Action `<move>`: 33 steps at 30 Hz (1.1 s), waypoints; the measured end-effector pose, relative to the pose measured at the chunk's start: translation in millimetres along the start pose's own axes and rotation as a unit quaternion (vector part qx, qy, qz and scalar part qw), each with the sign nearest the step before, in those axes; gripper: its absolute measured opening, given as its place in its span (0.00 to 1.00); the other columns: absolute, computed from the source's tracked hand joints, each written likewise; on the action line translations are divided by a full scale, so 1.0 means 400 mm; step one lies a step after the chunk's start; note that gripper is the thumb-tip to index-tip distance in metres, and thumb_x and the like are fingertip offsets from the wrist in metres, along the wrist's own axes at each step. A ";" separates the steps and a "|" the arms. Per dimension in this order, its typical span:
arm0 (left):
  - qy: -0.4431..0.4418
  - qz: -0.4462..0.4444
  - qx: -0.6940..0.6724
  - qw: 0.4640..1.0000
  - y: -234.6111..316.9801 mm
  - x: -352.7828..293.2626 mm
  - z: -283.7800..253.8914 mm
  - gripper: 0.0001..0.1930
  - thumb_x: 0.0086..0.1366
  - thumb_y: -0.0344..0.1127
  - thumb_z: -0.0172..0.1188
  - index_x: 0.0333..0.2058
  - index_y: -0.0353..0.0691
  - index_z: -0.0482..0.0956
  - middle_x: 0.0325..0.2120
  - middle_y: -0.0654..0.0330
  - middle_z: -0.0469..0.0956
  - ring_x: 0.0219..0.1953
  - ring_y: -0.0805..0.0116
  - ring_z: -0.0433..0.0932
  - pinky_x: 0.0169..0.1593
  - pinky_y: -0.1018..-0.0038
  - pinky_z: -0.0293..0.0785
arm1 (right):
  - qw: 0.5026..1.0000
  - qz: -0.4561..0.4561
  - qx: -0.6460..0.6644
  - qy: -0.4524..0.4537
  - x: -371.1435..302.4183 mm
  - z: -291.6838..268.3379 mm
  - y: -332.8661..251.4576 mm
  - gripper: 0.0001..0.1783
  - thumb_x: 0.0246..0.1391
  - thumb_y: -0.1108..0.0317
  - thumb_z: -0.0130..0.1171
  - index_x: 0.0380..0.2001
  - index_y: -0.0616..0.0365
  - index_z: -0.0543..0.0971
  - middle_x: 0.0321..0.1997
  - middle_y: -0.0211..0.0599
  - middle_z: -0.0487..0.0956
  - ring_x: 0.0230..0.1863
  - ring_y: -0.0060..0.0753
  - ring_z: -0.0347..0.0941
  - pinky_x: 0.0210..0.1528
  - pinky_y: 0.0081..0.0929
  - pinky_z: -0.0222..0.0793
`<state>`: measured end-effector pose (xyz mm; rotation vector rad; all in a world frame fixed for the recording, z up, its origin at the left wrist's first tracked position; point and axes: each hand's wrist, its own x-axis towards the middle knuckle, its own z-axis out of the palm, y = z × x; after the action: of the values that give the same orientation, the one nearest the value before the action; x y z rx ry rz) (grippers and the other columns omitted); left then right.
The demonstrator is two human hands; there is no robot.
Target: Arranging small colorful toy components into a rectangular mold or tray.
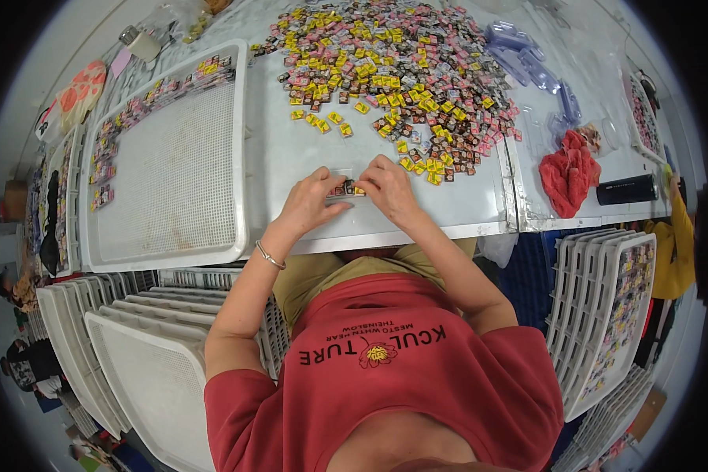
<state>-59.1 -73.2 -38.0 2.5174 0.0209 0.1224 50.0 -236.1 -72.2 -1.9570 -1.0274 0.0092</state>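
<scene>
Near the front edge of the white table, my two hands meet over a small clear plastic case (340, 172) with several dark little blocks inside. My left hand (313, 201) grips the case from its left side, thumb toward me. With bent fingers, my right hand (389, 190) pinches at the case's right end, where a bit of yellow block (359, 190) shows; the fingertips hide most of it. Beyond the hands spreads a big heap of small square blocks (401, 79) in yellow, pink, brown and grey. Several loose yellow blocks (322, 126) lie apart from it.
Left stands a white mesh tray (241, 157) with filled packs along its far and left edges. Clear bluish plastic cases (527, 59), a red cloth (568, 175) and a black cylinder (628, 189) lie right. Stacked trays (145, 370) flank my body, more at right (598, 322).
</scene>
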 end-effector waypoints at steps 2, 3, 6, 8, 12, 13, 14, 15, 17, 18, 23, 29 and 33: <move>0.009 -0.002 0.006 1.000 0.004 -0.007 0.007 0.22 0.46 0.37 0.69 0.42 0.39 0.78 0.27 0.55 0.71 0.29 0.56 0.74 0.34 0.66 0.72 | 0.989 0.080 0.076 -0.102 -0.008 -0.021 -0.005 0.09 0.40 0.68 0.65 0.28 0.58 0.79 0.29 0.37 0.73 0.29 0.41 0.71 0.33 0.35 0.68; 0.020 -0.010 0.006 1.000 0.010 -0.009 0.008 0.22 0.46 0.37 0.68 0.42 0.40 0.78 0.27 0.56 0.71 0.29 0.56 0.75 0.34 0.65 0.72 | 0.989 0.080 0.075 -0.102 -0.015 -0.028 -0.005 0.09 0.40 0.68 0.65 0.28 0.58 0.79 0.29 0.37 0.73 0.29 0.41 0.71 0.33 0.35 0.68; 0.020 -0.023 0.018 0.999 0.014 -0.009 0.016 0.21 0.47 0.37 0.67 0.42 0.42 0.78 0.27 0.56 0.71 0.29 0.55 0.76 0.33 0.65 0.73 | 0.995 -0.064 -0.009 -0.074 -0.027 -0.032 -0.007 0.12 0.38 0.71 0.65 0.31 0.56 0.80 0.31 0.34 0.74 0.33 0.39 0.70 0.36 0.31 0.68; 0.009 -0.031 0.031 0.999 0.018 -0.006 0.022 0.20 0.48 0.36 0.67 0.42 0.43 0.78 0.27 0.56 0.72 0.29 0.56 0.76 0.33 0.65 0.73 | 0.994 -0.078 -0.028 -0.068 -0.024 -0.014 -0.011 0.11 0.37 0.73 0.65 0.30 0.57 0.79 0.31 0.34 0.74 0.35 0.40 0.68 0.38 0.31 0.67; 0.031 -0.065 0.034 0.997 0.015 0.015 0.025 0.19 0.48 0.33 0.66 0.42 0.43 0.78 0.27 0.57 0.72 0.28 0.58 0.76 0.33 0.66 0.73 | 0.994 -0.093 -0.028 -0.057 0.022 -0.009 0.023 0.11 0.37 0.74 0.65 0.29 0.57 0.79 0.31 0.34 0.74 0.35 0.40 0.69 0.38 0.32 0.67; 0.036 -0.068 0.026 0.997 0.013 0.020 0.026 0.19 0.48 0.33 0.66 0.42 0.43 0.78 0.26 0.57 0.72 0.28 0.59 0.76 0.32 0.66 0.72 | 0.993 -0.081 -0.006 -0.082 0.034 -0.015 0.029 0.10 0.38 0.73 0.64 0.30 0.58 0.79 0.32 0.35 0.75 0.35 0.40 0.69 0.39 0.32 0.67; 0.037 -0.068 0.026 0.997 0.012 0.020 0.026 0.19 0.48 0.33 0.66 0.42 0.43 0.78 0.26 0.57 0.72 0.28 0.59 0.76 0.32 0.66 0.72 | 0.992 -0.070 0.016 -0.106 0.039 -0.021 0.033 0.10 0.39 0.73 0.64 0.30 0.59 0.79 0.32 0.35 0.75 0.35 0.40 0.69 0.39 0.32 0.67; 0.035 -0.064 0.024 0.997 0.012 0.020 0.026 0.19 0.48 0.32 0.66 0.42 0.43 0.78 0.26 0.57 0.72 0.28 0.59 0.76 0.32 0.66 0.72 | 0.992 -0.070 0.016 -0.106 0.038 -0.023 0.038 0.10 0.39 0.73 0.64 0.30 0.59 0.79 0.32 0.35 0.75 0.35 0.40 0.69 0.39 0.32 0.67; 0.034 -0.059 0.022 0.997 0.012 0.021 0.028 0.19 0.48 0.32 0.66 0.42 0.42 0.78 0.26 0.57 0.72 0.28 0.59 0.77 0.32 0.66 0.72 | 0.989 -0.098 0.023 -0.105 0.034 -0.024 0.049 0.08 0.39 0.73 0.63 0.27 0.57 0.79 0.32 0.34 0.75 0.35 0.38 0.69 0.38 0.32 0.67; 0.036 -0.064 0.019 0.997 0.011 0.021 0.030 0.19 0.48 0.32 0.66 0.42 0.43 0.79 0.25 0.56 0.72 0.28 0.59 0.76 0.31 0.66 0.72 | 0.989 -0.098 0.023 -0.104 0.033 -0.023 0.041 0.08 0.39 0.73 0.63 0.27 0.57 0.79 0.32 0.34 0.75 0.35 0.38 0.69 0.38 0.32 0.67; 0.042 -0.058 0.025 0.997 0.004 0.019 0.030 0.21 0.47 0.32 0.67 0.43 0.41 0.78 0.22 0.56 0.71 0.25 0.61 0.74 0.30 0.68 0.71 | 0.990 -0.121 0.005 -0.078 0.019 -0.013 0.029 0.04 0.43 0.73 0.61 0.26 0.58 0.80 0.32 0.36 0.76 0.33 0.39 0.71 0.35 0.31 0.69; 0.076 -0.191 -0.333 0.920 -0.014 0.021 -0.017 0.21 0.61 0.43 0.59 0.48 0.36 0.74 0.24 0.62 0.73 0.24 0.72 0.71 0.28 0.75 0.70 | 0.947 0.133 0.283 -0.064 0.039 -0.047 0.091 0.07 0.53 0.75 0.56 0.35 0.63 0.80 0.34 0.32 0.77 0.32 0.22 0.73 0.33 0.17 0.69; 0.085 -0.223 -0.704 0.669 -0.023 0.033 -0.035 0.36 0.67 0.61 0.35 0.55 0.30 0.64 0.40 0.50 0.75 0.37 0.65 0.77 0.41 0.72 0.77 | 0.921 0.155 0.350 -0.067 0.087 -0.064 -0.003 0.10 0.53 0.75 0.56 0.39 0.65 0.78 0.36 0.32 0.76 0.33 0.20 0.73 0.34 0.16 0.71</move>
<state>-47.3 -56.7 -31.0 0.8638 0.4387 0.1033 81.8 -231.0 -43.1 -1.4374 -0.6524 0.6133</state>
